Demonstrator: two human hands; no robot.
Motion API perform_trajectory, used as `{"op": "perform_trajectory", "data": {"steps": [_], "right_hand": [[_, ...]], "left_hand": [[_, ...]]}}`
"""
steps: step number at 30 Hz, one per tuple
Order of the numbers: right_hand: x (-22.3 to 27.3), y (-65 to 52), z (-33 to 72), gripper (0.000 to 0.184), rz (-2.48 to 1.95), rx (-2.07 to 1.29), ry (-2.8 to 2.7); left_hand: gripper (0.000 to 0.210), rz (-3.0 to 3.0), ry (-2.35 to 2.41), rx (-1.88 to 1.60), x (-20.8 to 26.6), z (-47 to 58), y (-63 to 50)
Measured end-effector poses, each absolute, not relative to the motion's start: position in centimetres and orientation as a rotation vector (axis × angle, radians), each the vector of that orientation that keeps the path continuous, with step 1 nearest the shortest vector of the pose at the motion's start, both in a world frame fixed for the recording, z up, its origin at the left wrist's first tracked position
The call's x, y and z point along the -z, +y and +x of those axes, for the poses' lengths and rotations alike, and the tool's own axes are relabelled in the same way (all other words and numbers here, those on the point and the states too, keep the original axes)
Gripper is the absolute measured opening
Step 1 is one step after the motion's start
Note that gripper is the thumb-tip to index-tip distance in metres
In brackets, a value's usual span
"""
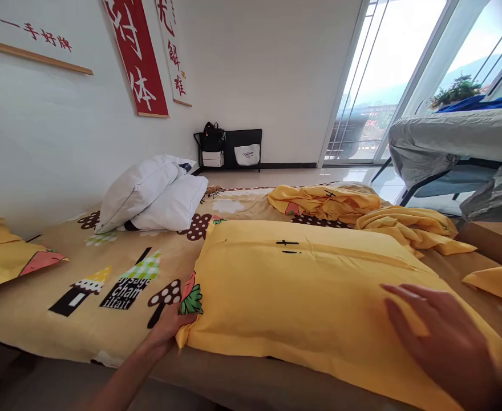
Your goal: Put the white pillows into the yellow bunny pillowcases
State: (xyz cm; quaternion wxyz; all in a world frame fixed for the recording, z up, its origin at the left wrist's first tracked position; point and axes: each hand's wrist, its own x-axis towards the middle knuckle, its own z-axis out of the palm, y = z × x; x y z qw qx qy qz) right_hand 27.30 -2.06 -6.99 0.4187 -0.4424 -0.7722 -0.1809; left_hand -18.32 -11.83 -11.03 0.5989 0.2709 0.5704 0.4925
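A plump yellow pillow lies flat on the bed in front of me, with a seam along its far side and a strawberry-like print at its left end. At its near left corner, my left hand has its fingers tucked around the cloth, partly hidden by the corner. Over the right part of the pillow is my right hand, its fingers apart and slightly blurred. It holds nothing; whether it touches the pillow I cannot tell.
White pillows are piled by the left wall. Crumpled yellow cloths lie beyond the pillow. Another yellow pillow is at the left edge. A covered table and a chair stand right, near the window.
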Motion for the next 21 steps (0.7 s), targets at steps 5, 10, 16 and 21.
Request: {"op": "perform_trajectory", "data": {"steps": [5, 10, 16, 21], "right_hand": [[7.9, -9.9, 10.2, 0.028, -0.3, 0.414, -2.342], [13.0, -10.6, 0.2, 0.034, -0.281, 0.531, -2.256], [15.6, -8.5, -1.3, 0.024, -0.17, 0.347, -2.162], [14.4, -9.0, 0.4, 0.022, -0.22, 0.14, -2.207]], "left_hand": [[0.05, 0.7, 1.379, -1.119, 11.3, -19.5, -12.7], [0.045, 0.764, 1.239, -1.06, 11.7, -21.4, -14.1], [0.032, 0.596, 1.117, -1.105, 12.4, -21.6, -14.0], [0.034, 0.509, 1.189, -1.109, 13.8, -21.7, -14.0]]}}
